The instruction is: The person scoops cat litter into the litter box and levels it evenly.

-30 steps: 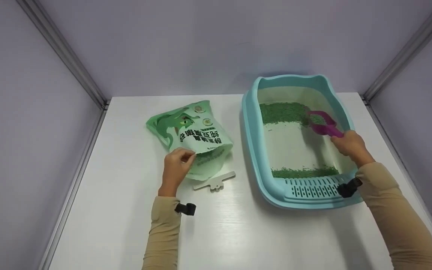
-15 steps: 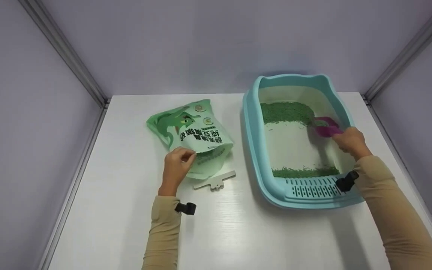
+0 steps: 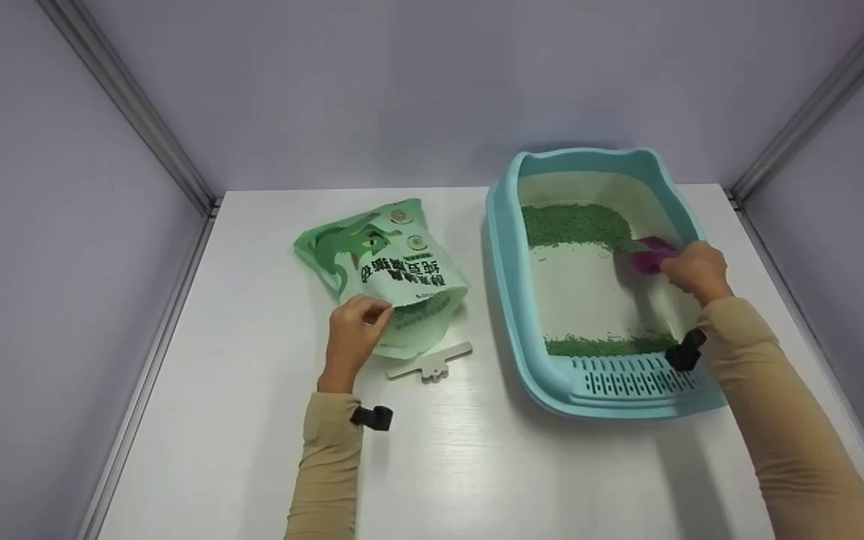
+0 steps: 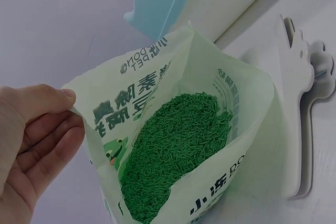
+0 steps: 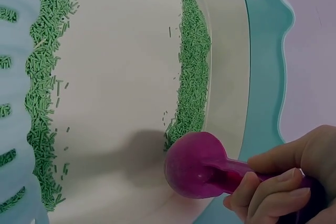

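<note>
My left hand [image 3: 353, 334] pinches the edge of the mouth of a green cat litter bag [image 3: 379, 262] that lies on the table. In the left wrist view the mouth gapes, and green pellets [image 4: 176, 140] show inside. My right hand [image 3: 697, 271] grips the handle of a magenta litter scoop [image 5: 195, 163] over the right side of the blue litter box [image 3: 505, 247]. The scoop is tipped over, its rounded underside facing the right wrist camera. Green pellets lie in a band along the box's far end [image 3: 578, 225] and in another along its near end.
A white clip [image 3: 432, 363] lies on the table [image 3: 439, 465] just in front of the bag. The box's near end has a slotted ledge [image 3: 634, 384]. Pale walls [image 3: 432, 90] enclose the table at the back and sides.
The scoop, which held pellets, has tipped over, and pellets fall from it to the far band's right end. My right hand has turned and risen slightly. The left hand stays still.
</note>
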Demonstrator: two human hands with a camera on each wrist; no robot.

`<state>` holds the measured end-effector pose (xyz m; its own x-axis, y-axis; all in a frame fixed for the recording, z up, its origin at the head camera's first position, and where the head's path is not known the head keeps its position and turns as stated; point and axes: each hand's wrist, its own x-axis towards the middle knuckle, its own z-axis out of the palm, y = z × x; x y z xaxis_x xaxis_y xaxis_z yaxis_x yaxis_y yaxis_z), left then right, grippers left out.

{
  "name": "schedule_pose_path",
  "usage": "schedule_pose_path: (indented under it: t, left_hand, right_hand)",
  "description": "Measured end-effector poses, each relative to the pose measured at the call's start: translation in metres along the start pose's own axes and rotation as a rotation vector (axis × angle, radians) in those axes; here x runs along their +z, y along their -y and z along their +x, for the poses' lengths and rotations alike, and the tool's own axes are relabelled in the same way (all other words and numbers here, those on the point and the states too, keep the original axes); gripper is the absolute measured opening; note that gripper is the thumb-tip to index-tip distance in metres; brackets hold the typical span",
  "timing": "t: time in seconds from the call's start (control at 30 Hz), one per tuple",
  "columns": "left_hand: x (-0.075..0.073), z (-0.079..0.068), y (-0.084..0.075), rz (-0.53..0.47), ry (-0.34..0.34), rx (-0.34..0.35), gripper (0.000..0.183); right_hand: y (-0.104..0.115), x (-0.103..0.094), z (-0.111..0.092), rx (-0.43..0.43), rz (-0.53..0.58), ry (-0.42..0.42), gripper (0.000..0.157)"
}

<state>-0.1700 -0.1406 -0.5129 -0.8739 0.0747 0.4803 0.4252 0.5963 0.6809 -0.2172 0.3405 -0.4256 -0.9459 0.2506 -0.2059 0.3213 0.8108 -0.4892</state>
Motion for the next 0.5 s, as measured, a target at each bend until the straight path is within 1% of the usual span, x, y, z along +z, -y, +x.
schedule_pose_path:
  t: [0.1, 0.17, 0.33, 0.5]
  left_hand:
    - [0.000, 0.000, -0.001, 0.004, -0.006, 0.003, 0.005]
    - [0.000, 0.000, -0.001, 0.005, -0.009, 0.007, 0.004]
    - [0.001, 0.000, 0.000, 0.007, -0.005, 0.007, 0.005]
    - [0.001, 0.000, 0.001, 0.005, -0.008, 0.008, 0.006]
  right_hand:
    - [0.005, 0.001, -0.001, -0.030, -0.029, -0.026, 0.028]
    - [0.009, 0.002, -0.002, -0.039, -0.038, -0.037, 0.027]
    - [0.021, 0.008, -0.006, -0.049, -0.029, -0.013, 0.015]
    - [0.035, 0.014, -0.009, -0.063, -0.042, 0.020, 0.012]
